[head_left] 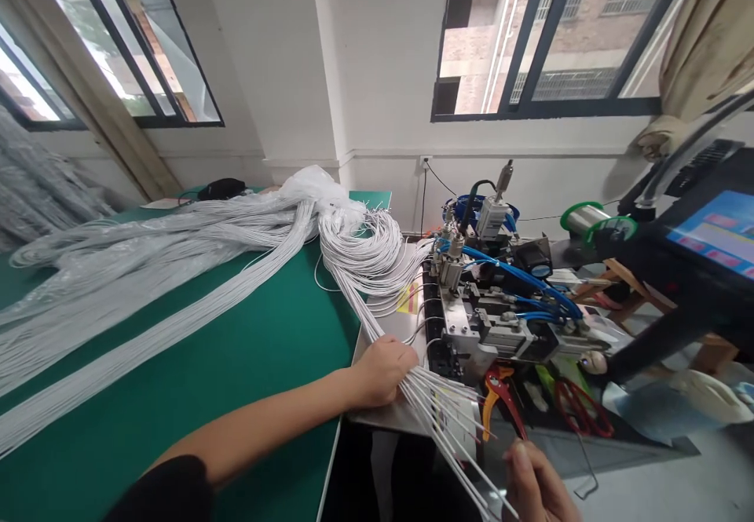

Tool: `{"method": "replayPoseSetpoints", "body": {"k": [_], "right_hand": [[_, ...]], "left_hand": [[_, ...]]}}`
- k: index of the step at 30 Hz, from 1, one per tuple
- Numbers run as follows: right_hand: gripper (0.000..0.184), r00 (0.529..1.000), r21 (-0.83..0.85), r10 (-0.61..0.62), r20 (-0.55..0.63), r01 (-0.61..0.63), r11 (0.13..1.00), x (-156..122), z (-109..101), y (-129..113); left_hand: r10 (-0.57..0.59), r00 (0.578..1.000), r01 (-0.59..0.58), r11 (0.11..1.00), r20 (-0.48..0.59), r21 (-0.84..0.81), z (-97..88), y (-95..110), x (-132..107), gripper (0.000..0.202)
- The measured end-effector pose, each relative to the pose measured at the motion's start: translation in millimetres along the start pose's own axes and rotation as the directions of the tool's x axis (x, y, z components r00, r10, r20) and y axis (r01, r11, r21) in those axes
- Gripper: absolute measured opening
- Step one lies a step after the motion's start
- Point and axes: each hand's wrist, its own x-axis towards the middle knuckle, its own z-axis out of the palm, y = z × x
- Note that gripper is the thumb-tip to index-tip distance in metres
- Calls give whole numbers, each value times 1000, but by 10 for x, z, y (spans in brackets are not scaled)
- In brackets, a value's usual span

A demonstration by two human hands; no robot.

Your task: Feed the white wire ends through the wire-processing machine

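My left hand [386,369] is wrapped round a bundle of thin white cables [359,310] at the front of the metal work plate. Past my fist the loose cable ends [439,400] fan out to the lower right, some with reddish tips. My right hand [536,487] is at the bottom edge, thumb and finger pinched together beside the longest cable ends; what is between them, if anything, is hidden. From my left hand the bundle runs back to a coiled heap of white cable [368,243] by the machine.
A bench machine [471,294] with blue air hoses stands to the right, beside a screen [719,231]. Orange-handled cutters [498,400] and red scissors [583,408] lie before it. Long cable bundles [194,318] cross the green table [265,357]. A solder wire spool [592,220] sits behind.
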Motion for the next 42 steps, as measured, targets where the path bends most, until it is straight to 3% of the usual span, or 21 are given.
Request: {"method": "replayPoseSetpoints", "body": {"k": [5, 9, 14, 17, 20, 24, 28, 31, 34, 39, 42], "right_hand": [[36, 998, -35, 59, 21, -58, 998, 111, -94, 84], [36, 989, -87, 126, 83, -118, 989, 124, -62, 108], [35, 986, -146, 110, 127, -92, 985, 176, 3, 65], [39, 992, -174, 43, 115, -22, 985, 264, -5, -23], [35, 982, -252, -10, 187, 58, 966, 364, -24, -152], [25, 916, -318, -72, 396, 210, 925, 485, 56, -351], [14, 800, -257, -157, 580, 363, 896, 564, 252, -523], [16, 721, -210, -170, 671, 405, 890, 586, 388, -597], [19, 683, -173, -152, 714, 383, 908, 587, 481, -617], [12, 721, -146, -126, 681, 302, 942, 585, 548, -573], [16, 805, -189, -70, 589, 222, 957, 573, 563, -510]], "left_hand": [[-20, 999, 19, 1000, -36, -12, -13, 138, 141, 22], [-13, 998, 13, 1000, -56, 0, 106, 191, 101, 19], [12, 995, -13, 1000, -102, -10, 251, 185, 41, 9], [-35, 974, 18, 997, -225, -77, 253, 175, 45, 10], [-89, 918, 33, 988, -387, -149, 220, 179, 42, 12], [-88, 846, -9, 984, -526, -180, 193, 188, 23, 12], [-141, 806, 6, 973, -574, -229, 192, 188, 2, 12], [-168, 789, 16, 967, -591, -254, 193, 186, -10, 14], [-159, 783, -7, 964, -601, -264, 190, 186, -9, 14], [-135, 801, -20, 968, -584, -250, 168, 194, 11, 17], [-118, 820, -2, 978, -559, -208, 125, 208, 12, 17]]}}
